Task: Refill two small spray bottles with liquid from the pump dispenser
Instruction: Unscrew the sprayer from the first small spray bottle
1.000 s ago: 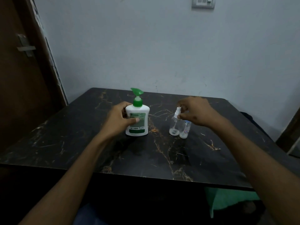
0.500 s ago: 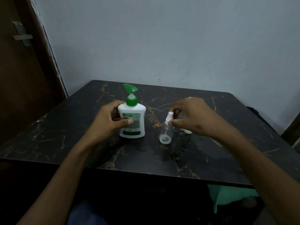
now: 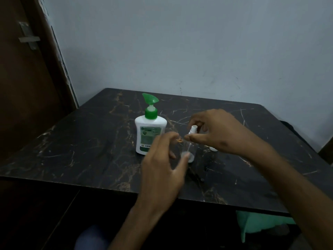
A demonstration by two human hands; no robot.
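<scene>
released from the pump dispenser (image 3: 150,130), standing mid-table: left hand (image 3: 162,165), now cupped loose at the clear spray bottle (image 3: 190,150) beside it. right hand (image 3: 216,130) pinching the spray cap (image 3: 193,129); probably unscrewing next.

Plastic bottles on a polished, marble-look worktop

The worktop (image 3: 100,145) is black with gold and white veining, smooth and faintly glossy. The pump dispenser (image 3: 148,134) looks like opaque white plastic with a smooth sheen, a green plastic pump head and a printed label. The small spray bottle (image 3: 191,150) is clear, transparent plastic with a white plastic nozzle. The wall (image 3: 198,47) behind is matt, painted and lightly scuffed. The door (image 3: 23,87) at the left is dark brown wood with a dull metal latch (image 3: 28,39).
</scene>
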